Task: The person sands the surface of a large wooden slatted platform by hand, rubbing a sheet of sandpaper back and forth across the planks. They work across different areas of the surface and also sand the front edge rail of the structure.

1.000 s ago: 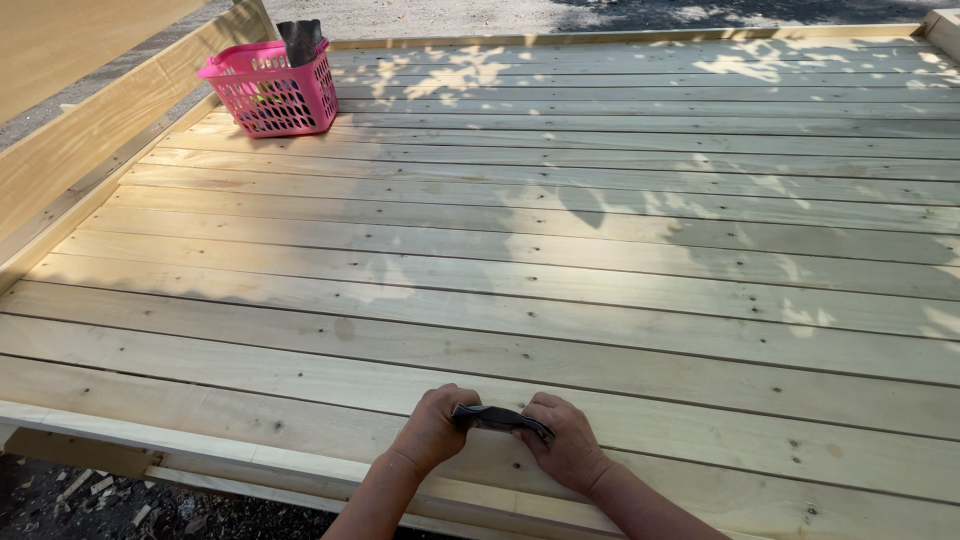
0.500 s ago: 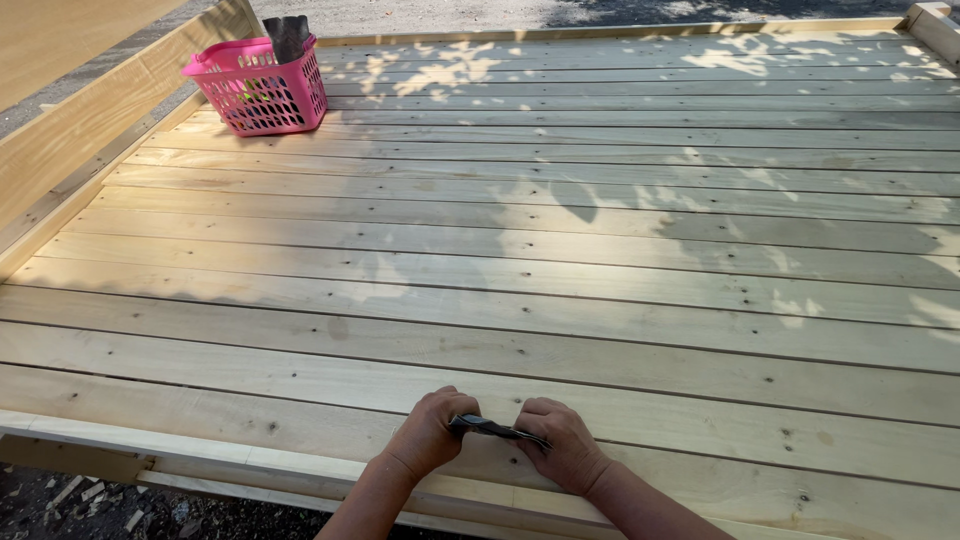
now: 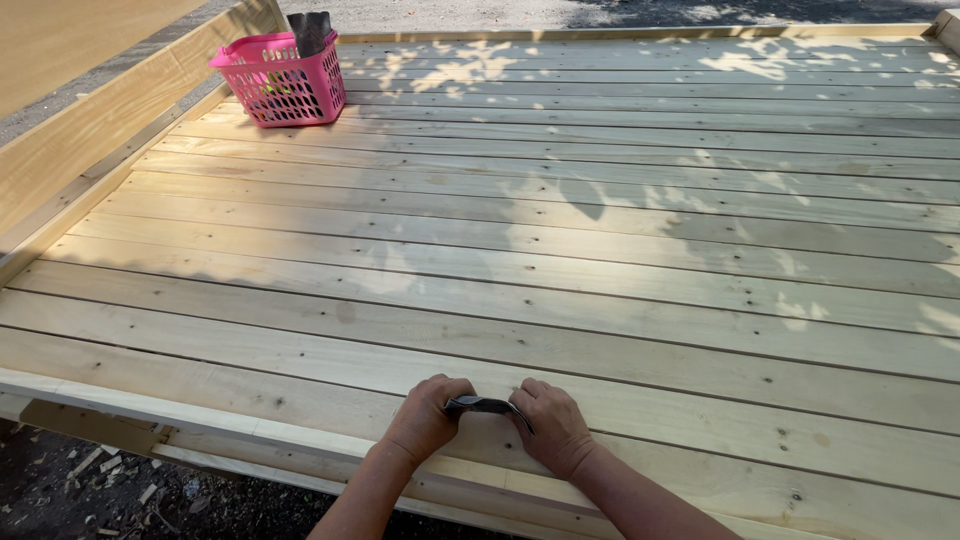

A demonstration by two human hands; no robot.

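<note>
1. I'm looking down at a wide deck of pale, knotty wooden planks point(image 3: 560, 250), boards running side to side with thin dark seams between them and leaf shadows dappled across the far half.
2. Both hands are at the near edge. My left hand point(image 3: 428, 418) has its grip clenched on one end of a small, thin, dark curved tool point(image 3: 486, 405), and my right hand point(image 3: 553, 428) grasps the other end, fingers curled over it.
3. The tool sits between the two hands, low over the second plank from the near edge; whether it touches the wood I can't tell, and what kind of tool it is, is too small to make out.
4. Risk, as I judge it: the piece is narrow and held only at its tips, so a sideways slip could pull it out of one grip and drag knuckles over raw timber. Unfinished softwood like this likely splinters.
5. Another hazard: the hands work right by the deck's open front edge point(image 3: 250, 440), with rubble and dirt point(image 3: 90, 480) below; a dropped tool could fall there.
6. Far left, a pink plastic lattice basket point(image 3: 280, 85) stands on the boards with something dark point(image 3: 310, 30) sticking out, well apart from the hands.
7. A slanted pale wooden side rail point(image 3: 90, 150) borders the left.
</note>
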